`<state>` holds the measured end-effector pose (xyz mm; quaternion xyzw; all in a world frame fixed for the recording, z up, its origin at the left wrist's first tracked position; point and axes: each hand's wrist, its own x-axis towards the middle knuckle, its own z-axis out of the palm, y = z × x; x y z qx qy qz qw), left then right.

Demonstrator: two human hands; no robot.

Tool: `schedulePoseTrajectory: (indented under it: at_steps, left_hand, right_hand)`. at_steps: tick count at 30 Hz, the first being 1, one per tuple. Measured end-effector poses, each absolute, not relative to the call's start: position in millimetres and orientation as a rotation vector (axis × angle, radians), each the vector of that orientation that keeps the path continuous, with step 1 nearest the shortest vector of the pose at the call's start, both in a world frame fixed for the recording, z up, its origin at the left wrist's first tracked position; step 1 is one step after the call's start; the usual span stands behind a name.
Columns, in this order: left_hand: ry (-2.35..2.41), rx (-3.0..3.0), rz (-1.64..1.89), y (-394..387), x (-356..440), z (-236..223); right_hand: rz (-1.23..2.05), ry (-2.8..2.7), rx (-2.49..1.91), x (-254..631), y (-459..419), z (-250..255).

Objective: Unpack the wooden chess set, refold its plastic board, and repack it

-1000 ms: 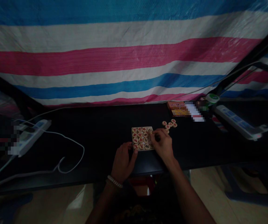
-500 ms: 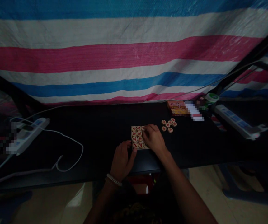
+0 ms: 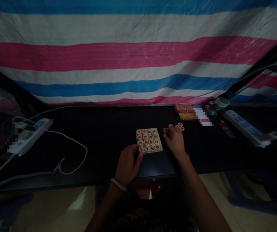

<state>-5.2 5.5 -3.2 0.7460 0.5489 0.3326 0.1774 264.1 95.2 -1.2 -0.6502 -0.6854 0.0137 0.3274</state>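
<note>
A shallow square tray lies on the black table, filled with rows of round Chinese chess pieces. Red characters mark the pieces on its left side, dark ones those on its right. At the tray's lower left corner, my left hand grips it, fingers along the left edge and thumb at the near edge. Right of the tray, my right hand is bent over the loose chess pieces. Its fingertips close on a piece at the group's left edge, and the hand covers part of the group.
Behind the loose pieces lie an orange box and a pixelated white item, with a green-and-white container beyond. Power strips stand at both sides. A white cable loops across the table's left. Striped sheeting hangs behind.
My right hand has moved from over the tray rightward to the loose pieces, uncovering the tray's right columns. My left hand stays at the tray's corner. The view has shifted slightly.
</note>
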Motion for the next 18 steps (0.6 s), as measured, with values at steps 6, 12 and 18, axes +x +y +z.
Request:
schedulePoseTrajectory:
  at_steps: [6, 12, 18]
  left_hand:
    - [1.55, 2.115, 0.953, 5, -5, -2]
    - [1.568, 2.115, 0.932, 4, -6, -5]
    - [1.554, 2.123, 0.932, 4, -7, -6]
  right_hand:
    - [0.004, -1.803, -1.657, 250, 68, 7]
    - [0.577, -2.034, -1.447, 198, 33, 26]
    - [0.662, -2.044, -1.497, 188, 36, 28]
